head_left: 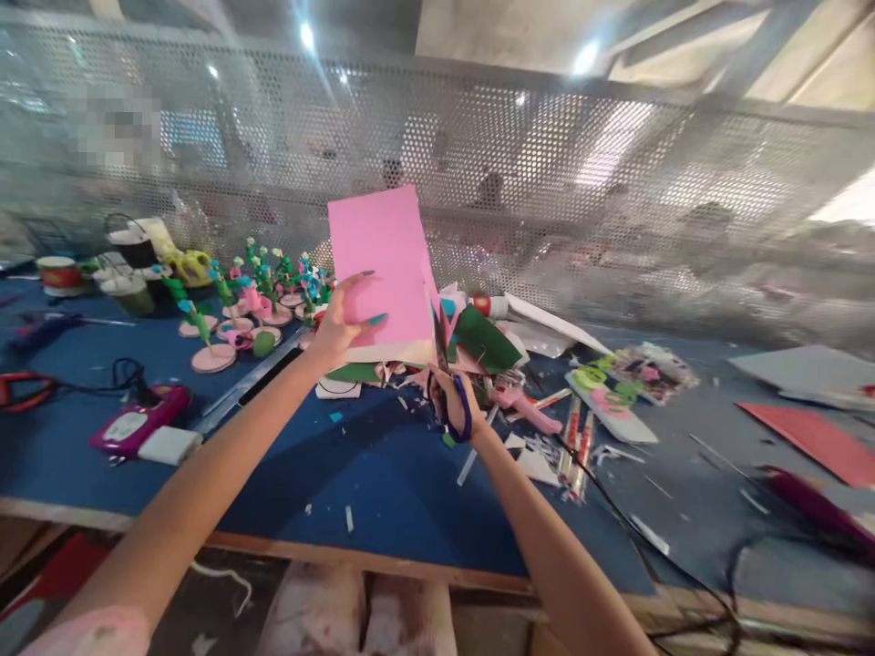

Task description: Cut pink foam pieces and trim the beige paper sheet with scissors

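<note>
My left hand (342,326) grips a pink sheet (379,246) by its lower left part, thumb and fingers spread across its face. The sheet is held up above the table, tilted toward me. In my right hand (459,405) is a pair of scissors (462,415) with dark blue handles, fingers through the loops. Its blades point up along the sheet's right edge, where a narrow pink strip stands partly away from the sheet. Whether the blades are parted is hard to make out.
Small flower figures on round pink bases (213,357) stand at the left. A purple device (147,419) lies nearer me. Right of my hands are a green sheet (487,339), a pink glue gun (526,407), paper scraps and a red sheet (813,439). A perforated metal screen (547,182) rises behind.
</note>
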The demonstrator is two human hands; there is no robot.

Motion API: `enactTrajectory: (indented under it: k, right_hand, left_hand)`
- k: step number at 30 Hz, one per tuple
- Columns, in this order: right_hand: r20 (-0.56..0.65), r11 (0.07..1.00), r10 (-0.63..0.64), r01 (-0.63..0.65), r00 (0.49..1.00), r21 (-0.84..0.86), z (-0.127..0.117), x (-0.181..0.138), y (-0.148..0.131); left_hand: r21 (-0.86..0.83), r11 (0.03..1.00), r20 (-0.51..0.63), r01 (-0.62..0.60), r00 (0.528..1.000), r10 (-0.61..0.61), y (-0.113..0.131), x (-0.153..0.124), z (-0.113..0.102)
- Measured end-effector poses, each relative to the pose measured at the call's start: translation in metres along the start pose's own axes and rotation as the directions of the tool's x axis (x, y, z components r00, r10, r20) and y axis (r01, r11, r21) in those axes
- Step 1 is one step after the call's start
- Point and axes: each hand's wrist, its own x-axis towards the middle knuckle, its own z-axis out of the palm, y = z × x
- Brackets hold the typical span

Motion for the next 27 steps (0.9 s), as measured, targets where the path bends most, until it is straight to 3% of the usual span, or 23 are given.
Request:
enactTrajectory:
  k: [4,8,12,20,27]
  right_hand:
    - [0.179,0.99,0.141,-0.144,0.974,0.001,-0.007,-0.005,-0.004]
    - [0.202,0.984,0.173,-0.18,0.964,0.012,-0.013,-0.006,-0.011]
    - [0.161,0.982,0.12,-0.141,0.98,0.125,-0.014,-0.004,-0.014]
    - [0.161,0.978,0.181,-0.194,0.97,0.072,-0.012,-0.002,-0.013]
    - [0.076,0.978,0.196,-0.2,0.978,0.051,-0.009,-0.002,-0.021]
  left_hand:
    - [0.255,0.966,-0.047,-0.05,0.997,0.064,-0.003,0.009,-0.018]
    - [0.385,0.92,-0.035,-0.072,0.995,0.093,0.0,0.012,-0.028]
    - [0.393,0.914,0.023,-0.098,0.995,0.097,0.002,0.011,-0.029]
    - [0.373,0.922,0.145,-0.106,0.988,0.055,0.003,0.01,-0.028]
    - [0.261,0.964,0.218,-0.048,0.976,-0.011,0.008,0.005,-0.019]
